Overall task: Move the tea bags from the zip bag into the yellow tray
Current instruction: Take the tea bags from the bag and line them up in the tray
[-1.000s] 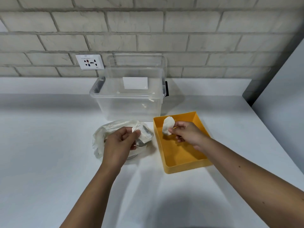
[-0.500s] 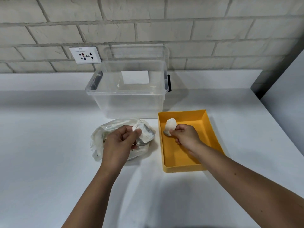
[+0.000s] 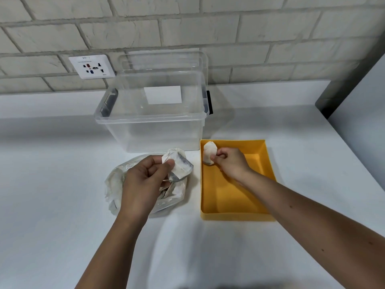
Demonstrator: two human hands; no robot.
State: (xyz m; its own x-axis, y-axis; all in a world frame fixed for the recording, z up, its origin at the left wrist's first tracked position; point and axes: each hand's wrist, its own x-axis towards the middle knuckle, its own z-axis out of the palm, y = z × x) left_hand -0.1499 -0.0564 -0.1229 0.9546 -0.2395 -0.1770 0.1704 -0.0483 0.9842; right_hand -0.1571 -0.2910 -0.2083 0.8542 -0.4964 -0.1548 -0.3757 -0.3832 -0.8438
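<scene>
The right hand (image 3: 229, 163) pinches 1 tea bag (image 3: 209, 152) at the yellow tray's (image 3: 229, 201) far left corner, seemingly to drop it there. The left hand (image 3: 141, 184) pinches a second tea bag (image 3: 179, 165) above the zip bag (image 3: 113, 184), which lies just beside the tray's left edge, probably for short trips
</scene>
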